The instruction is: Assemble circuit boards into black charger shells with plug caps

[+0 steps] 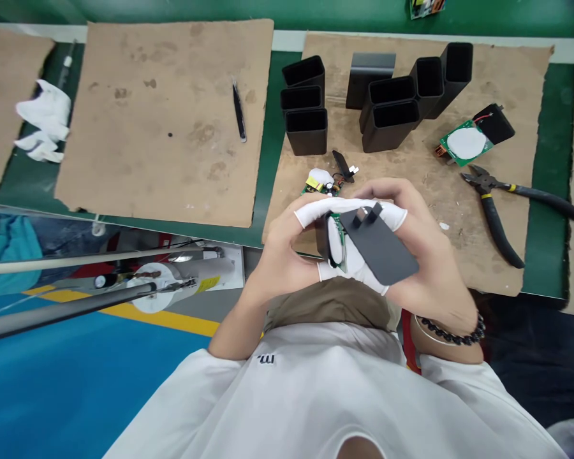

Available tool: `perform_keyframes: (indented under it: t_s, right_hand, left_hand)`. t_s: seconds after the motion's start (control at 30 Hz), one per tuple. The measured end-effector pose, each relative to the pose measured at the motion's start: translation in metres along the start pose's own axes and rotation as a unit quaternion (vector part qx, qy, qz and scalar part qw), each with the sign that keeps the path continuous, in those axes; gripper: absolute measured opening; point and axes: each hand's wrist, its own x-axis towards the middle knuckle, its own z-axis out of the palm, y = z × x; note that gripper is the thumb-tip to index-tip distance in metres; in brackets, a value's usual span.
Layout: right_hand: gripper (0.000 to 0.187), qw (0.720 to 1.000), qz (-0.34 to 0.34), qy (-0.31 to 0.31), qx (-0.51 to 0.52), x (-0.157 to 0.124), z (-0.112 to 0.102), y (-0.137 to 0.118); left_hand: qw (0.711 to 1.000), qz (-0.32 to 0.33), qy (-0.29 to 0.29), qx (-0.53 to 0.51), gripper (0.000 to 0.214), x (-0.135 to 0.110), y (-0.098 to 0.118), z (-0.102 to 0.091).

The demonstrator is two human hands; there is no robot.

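Observation:
My left hand (284, 252) is closed around a black casing (322, 237), held above the table's front edge. A green circuit board with a white pad (335, 240) shows at the casing's open end. Opposite it, my right hand (428, 255) grips a flat black plug cover (382, 245) with two prongs, tilted beside the board. White finger covers sheathe the thumb and fingertips of both hands. Whether the cover touches the casing is hard to see. Just beyond my fingers lies another circuit board (319, 181) with a small black cover (343, 166) by it.
Several black casings (307, 134) stand on the cardboard mat (411, 191). To the right lie a board with a white pad (465, 143) and diagonal cutters (488, 185). Tweezers (239, 111) rest on the left mat (162, 127), with crumpled white gloves (48, 115) farther left.

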Motion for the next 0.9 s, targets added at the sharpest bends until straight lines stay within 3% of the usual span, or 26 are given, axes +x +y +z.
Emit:
perform_keyframes:
  t_s: [0.07,0.13,0.2,0.33,0.4,0.53,0.7,0.77,0.83,0.9]
  right_hand:
    - [0.07,0.998,0.023,-0.029,0.043,-0.002,-0.008,-0.005]
    - [0.082,0.995,0.048,0.0,0.088,-0.006,-0.013,-0.014]
    - [0.071,0.992,0.071,0.077,0.063,-0.01,-0.012,-0.024]
    - [0.025,0.969,0.057,0.192,-0.142,-0.015,0.006,-0.035]
    - [0.017,0.959,0.038,0.205,-0.194,-0.016,0.017,-0.033]
    - [0.02,0.955,0.029,0.201,-0.216,-0.018,0.032,-0.024]
    - [0.023,0.952,0.04,0.181,-0.244,-0.025,0.044,-0.005]
    - [0.02,0.954,0.028,0.174,-0.242,-0.029,0.038,0.002]
    - [0.022,0.953,0.012,0.181,-0.242,-0.036,0.022,0.004]
    - [0.031,0.934,0.015,0.231,-0.273,-0.044,0.002,0.003]
  left_hand:
    - [1.0,-0.024,0.007,0.003,0.071,-0.003,0.001,0.002]
    - [0.999,-0.04,0.024,0.024,0.071,-0.004,0.003,0.006]
    - [0.995,-0.036,0.063,0.069,0.066,-0.005,0.007,0.012]
    - [0.977,-0.007,0.145,0.157,0.056,-0.005,0.01,0.029]
    - [0.969,-0.004,0.174,0.178,0.055,-0.005,0.01,0.037]
    - [0.959,-0.006,0.204,0.197,0.051,-0.006,0.003,0.051]
    - [0.947,-0.019,0.194,0.253,0.053,-0.014,-0.007,0.064]
    - [0.945,-0.013,0.155,0.287,0.061,-0.018,-0.005,0.062]
    - [0.949,0.035,0.08,0.302,0.07,-0.017,0.0,0.05]
    - [0.943,0.13,0.02,0.304,0.074,-0.006,0.004,0.027]
